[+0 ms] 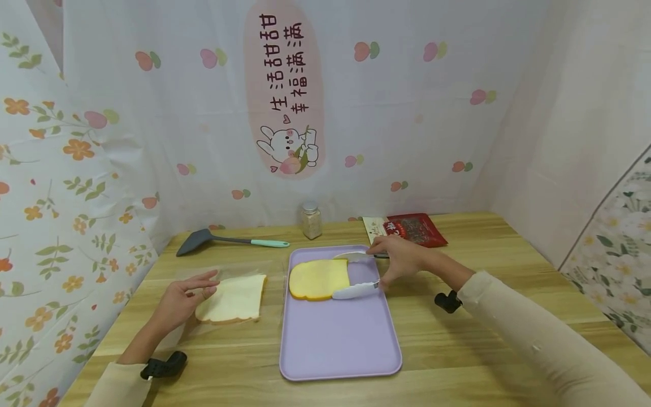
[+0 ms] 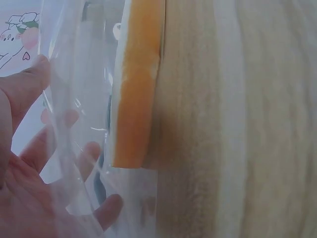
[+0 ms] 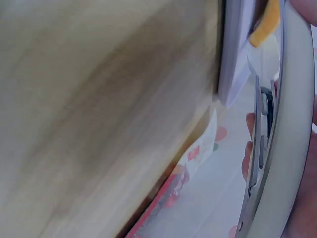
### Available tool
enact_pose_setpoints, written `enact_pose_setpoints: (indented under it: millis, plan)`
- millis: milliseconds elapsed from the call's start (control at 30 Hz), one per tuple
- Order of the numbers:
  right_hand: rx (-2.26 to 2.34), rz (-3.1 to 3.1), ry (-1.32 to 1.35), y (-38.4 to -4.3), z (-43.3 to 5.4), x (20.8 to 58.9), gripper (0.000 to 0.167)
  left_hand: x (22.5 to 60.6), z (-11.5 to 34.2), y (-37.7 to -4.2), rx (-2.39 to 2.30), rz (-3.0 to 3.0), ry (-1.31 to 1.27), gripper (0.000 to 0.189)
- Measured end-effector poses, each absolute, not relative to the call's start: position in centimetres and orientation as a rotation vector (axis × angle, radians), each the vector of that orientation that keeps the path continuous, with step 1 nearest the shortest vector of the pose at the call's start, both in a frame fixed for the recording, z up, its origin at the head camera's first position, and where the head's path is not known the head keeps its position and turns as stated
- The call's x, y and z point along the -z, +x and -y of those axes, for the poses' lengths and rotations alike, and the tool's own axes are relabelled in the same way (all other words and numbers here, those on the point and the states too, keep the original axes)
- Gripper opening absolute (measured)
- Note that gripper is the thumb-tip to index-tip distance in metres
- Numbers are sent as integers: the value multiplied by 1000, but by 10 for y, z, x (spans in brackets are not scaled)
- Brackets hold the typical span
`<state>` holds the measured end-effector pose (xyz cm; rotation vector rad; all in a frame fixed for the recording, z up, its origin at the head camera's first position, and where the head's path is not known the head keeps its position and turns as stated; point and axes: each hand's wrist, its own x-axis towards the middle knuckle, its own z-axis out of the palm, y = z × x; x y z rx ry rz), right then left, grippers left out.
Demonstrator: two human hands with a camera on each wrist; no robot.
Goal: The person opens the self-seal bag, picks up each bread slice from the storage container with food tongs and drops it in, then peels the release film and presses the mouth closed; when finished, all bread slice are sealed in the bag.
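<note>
My right hand (image 1: 404, 260) grips a pair of tongs (image 1: 356, 290) with pale, broad ends. The tongs' arms are spread at the near end of a yellow bread slice (image 1: 319, 279), which lies on the purple tray (image 1: 341, 345). In the right wrist view a long pale tong arm (image 3: 290, 134) runs past the fingers. My left hand (image 1: 183, 299) is at a second bread slice (image 1: 234, 299), white with a brown crust, lying in clear plastic wrap (image 2: 74, 148). Seen through that film in the left wrist view, the fingers (image 2: 89, 156) are spread and loosely bent.
A spatula (image 1: 229, 240) with a mint handle lies at the back left of the wooden table (image 1: 447, 350). Behind the tray stands a small jar (image 1: 311, 220) with a metal lid. A red and cream packet (image 1: 412, 229) lies at the back right, near the curtain.
</note>
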<state>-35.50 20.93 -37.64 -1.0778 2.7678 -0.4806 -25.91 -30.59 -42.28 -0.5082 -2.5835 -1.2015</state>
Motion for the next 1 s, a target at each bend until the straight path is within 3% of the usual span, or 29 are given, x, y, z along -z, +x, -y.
enact_pose_setpoints:
  millis: [633,1000]
  plan:
    - [733,-2814,-1195,-341,-214,391,77,422,306,-256,1179,2592,-468,24]
    - [801,-2744,-1293,-328,-190,386,76,423,306,-257,1233,2538,-492,23]
